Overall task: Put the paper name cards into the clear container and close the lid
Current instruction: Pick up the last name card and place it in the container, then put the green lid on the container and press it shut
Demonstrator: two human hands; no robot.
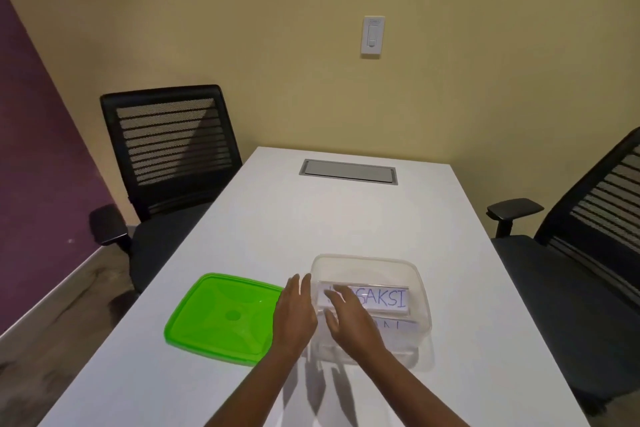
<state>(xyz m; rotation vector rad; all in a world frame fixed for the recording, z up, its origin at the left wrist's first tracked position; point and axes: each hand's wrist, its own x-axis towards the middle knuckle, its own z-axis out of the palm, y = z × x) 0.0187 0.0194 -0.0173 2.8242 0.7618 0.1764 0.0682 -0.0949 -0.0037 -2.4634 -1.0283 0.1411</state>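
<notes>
Clear plastic is letting you check the load through the wall: the clear container [370,308] is sitting on the white tabletop [346,218], near and right of centre, with the paper name cards [377,300] already lying inside. Your right hand [349,319] is reaching into it with fingers spread, apparently pressing the cards flat so the lid can seat. Your left hand [294,312] is resting open against the left wall, steadying it. Neither hand is gripping anything. The green lid [221,317] is lying just left, within reach for closing.
</notes>
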